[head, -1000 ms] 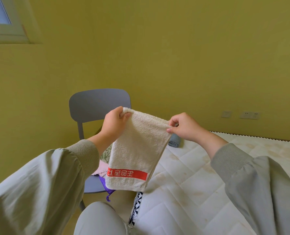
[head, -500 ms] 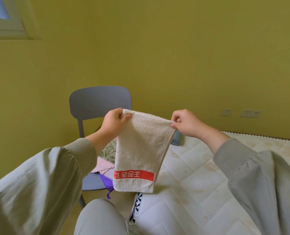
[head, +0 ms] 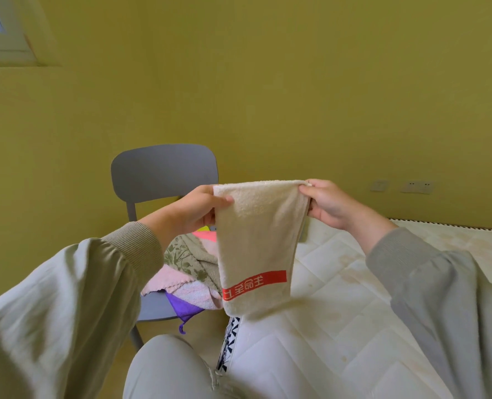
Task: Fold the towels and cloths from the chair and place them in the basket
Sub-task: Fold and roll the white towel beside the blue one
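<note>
Two hands hold one cream towel (head: 256,243) aloft
Your left hand (head: 196,210) and right hand (head: 329,204) each pinch a top corner; it hangs beside the chair (head: 164,171)

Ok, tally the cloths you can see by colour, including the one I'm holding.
Cream towel: 1
Green floral cloth: 1
Pale pink cloth: 1
Whitish-pink towel: 1
Purple cloth: 1
Bright pink cloth: 1
Total: 6 visible; more may be hidden.
</note>
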Demonstrator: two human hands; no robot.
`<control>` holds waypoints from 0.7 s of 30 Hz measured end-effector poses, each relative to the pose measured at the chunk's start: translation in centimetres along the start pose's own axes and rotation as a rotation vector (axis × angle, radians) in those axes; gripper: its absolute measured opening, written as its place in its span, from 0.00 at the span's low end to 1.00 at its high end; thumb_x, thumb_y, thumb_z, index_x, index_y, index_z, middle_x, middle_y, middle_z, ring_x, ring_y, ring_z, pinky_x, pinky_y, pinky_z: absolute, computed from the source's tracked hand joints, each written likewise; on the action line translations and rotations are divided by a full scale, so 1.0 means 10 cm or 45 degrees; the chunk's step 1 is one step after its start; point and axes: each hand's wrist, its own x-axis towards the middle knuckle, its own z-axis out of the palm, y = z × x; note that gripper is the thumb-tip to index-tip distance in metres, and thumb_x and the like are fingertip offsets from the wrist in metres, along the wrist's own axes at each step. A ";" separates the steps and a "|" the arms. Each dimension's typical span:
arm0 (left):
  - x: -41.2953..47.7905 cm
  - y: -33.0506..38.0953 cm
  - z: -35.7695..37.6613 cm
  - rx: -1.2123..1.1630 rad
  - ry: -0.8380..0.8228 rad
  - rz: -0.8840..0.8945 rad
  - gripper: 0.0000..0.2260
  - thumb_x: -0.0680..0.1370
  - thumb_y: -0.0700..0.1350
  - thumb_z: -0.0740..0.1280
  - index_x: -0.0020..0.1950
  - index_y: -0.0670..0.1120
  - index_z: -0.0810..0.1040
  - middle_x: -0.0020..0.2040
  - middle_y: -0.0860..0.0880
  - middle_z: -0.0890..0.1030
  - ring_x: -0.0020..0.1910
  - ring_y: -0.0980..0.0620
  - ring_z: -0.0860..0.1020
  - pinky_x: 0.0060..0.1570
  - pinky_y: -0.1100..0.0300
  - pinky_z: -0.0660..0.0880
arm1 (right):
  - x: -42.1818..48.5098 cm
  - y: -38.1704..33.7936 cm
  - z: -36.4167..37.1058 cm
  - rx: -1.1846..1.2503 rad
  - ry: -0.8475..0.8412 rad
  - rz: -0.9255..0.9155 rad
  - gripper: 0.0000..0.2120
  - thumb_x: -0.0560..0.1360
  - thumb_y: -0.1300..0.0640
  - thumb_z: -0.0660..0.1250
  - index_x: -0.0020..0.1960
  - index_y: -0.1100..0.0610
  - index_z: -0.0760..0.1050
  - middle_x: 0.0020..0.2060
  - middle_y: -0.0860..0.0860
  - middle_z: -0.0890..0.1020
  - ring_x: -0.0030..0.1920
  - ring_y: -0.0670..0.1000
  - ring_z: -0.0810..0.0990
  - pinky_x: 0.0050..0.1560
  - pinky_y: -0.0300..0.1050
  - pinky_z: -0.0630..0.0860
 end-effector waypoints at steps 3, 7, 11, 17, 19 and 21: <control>0.04 0.03 0.10 -0.071 -0.119 -0.069 0.20 0.72 0.43 0.69 0.61 0.38 0.70 0.54 0.38 0.72 0.51 0.39 0.70 0.52 0.45 0.66 | -0.09 -0.04 -0.13 -0.138 -0.035 0.041 0.09 0.82 0.61 0.55 0.45 0.60 0.70 0.37 0.54 0.76 0.37 0.51 0.76 0.37 0.46 0.74; 0.15 0.03 0.20 -0.167 -0.230 -0.203 0.09 0.80 0.38 0.60 0.58 0.37 0.74 0.48 0.43 0.80 0.43 0.48 0.81 0.40 0.58 0.80 | -0.08 -0.03 -0.39 -0.119 -0.124 0.204 0.08 0.81 0.63 0.56 0.51 0.63 0.73 0.38 0.55 0.78 0.37 0.51 0.78 0.37 0.43 0.75; 0.35 -0.19 0.38 -0.114 -0.243 -0.410 0.07 0.81 0.40 0.61 0.55 0.39 0.75 0.44 0.46 0.80 0.41 0.52 0.79 0.39 0.63 0.78 | 0.03 0.21 -0.51 -0.281 -0.108 0.441 0.06 0.80 0.64 0.58 0.51 0.63 0.73 0.38 0.54 0.79 0.36 0.50 0.79 0.37 0.44 0.77; 1.01 -1.09 0.84 0.757 0.348 -0.251 0.12 0.80 0.44 0.63 0.58 0.38 0.72 0.46 0.44 0.77 0.48 0.43 0.78 0.43 0.54 0.73 | 0.51 1.25 -0.55 -0.803 0.345 0.307 0.05 0.77 0.62 0.58 0.49 0.60 0.72 0.46 0.60 0.78 0.44 0.58 0.78 0.48 0.54 0.79; 1.13 -1.42 0.96 1.023 0.385 -0.137 0.16 0.80 0.45 0.62 0.64 0.40 0.66 0.56 0.42 0.75 0.55 0.41 0.75 0.49 0.52 0.71 | 0.58 1.60 -0.53 -0.945 0.440 0.277 0.13 0.79 0.61 0.57 0.63 0.59 0.68 0.59 0.60 0.76 0.57 0.60 0.76 0.56 0.50 0.73; 1.20 -1.77 1.07 1.258 0.279 -0.040 0.22 0.80 0.46 0.61 0.72 0.43 0.60 0.68 0.42 0.68 0.66 0.40 0.69 0.61 0.48 0.68 | 0.60 1.91 -0.46 -1.050 0.432 0.232 0.18 0.80 0.61 0.56 0.69 0.59 0.64 0.65 0.59 0.72 0.64 0.59 0.71 0.60 0.49 0.69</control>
